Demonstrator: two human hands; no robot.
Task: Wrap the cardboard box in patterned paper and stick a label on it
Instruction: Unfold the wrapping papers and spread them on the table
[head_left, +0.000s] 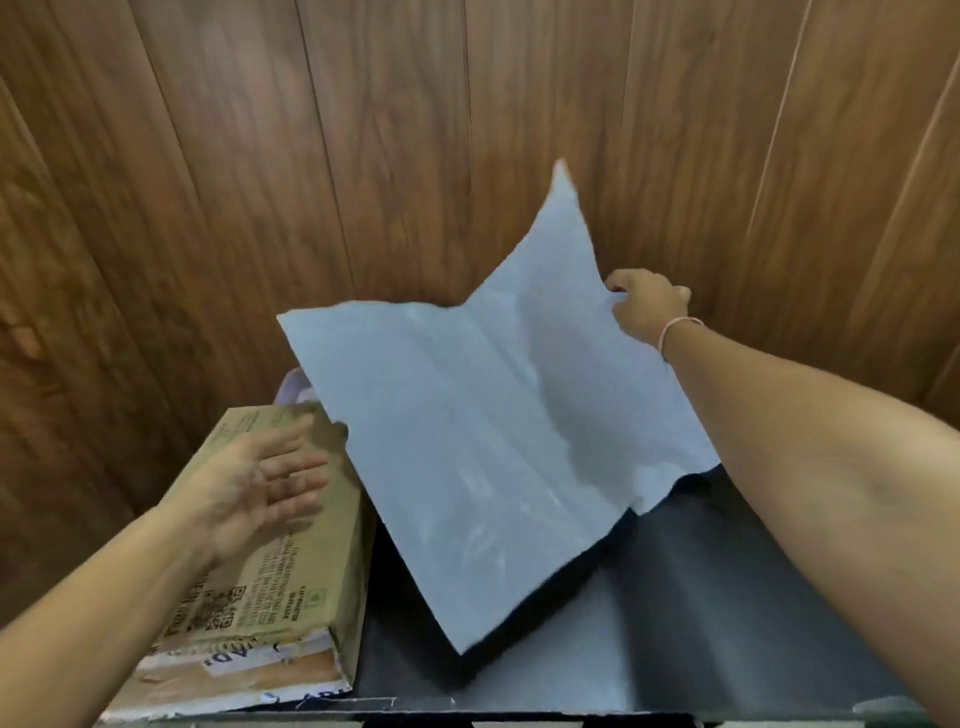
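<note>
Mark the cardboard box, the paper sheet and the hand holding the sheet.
cardboard box (306, 587): head view, on its printed top face.
paper sheet (467, 415): head view, on the middle of its plain white side.
right hand (647, 306): head view, on the back of the hand gripping the sheet's edge.

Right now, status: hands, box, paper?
Left hand open, flat over cardboard box. Right hand pinching far edge of paper, sheet lifted, white side up. Box unwrapped, beside paper. No label seen.

One head cam, looking forward and down from close above the table (675, 623), facing a wood wall (363, 156).
</note>
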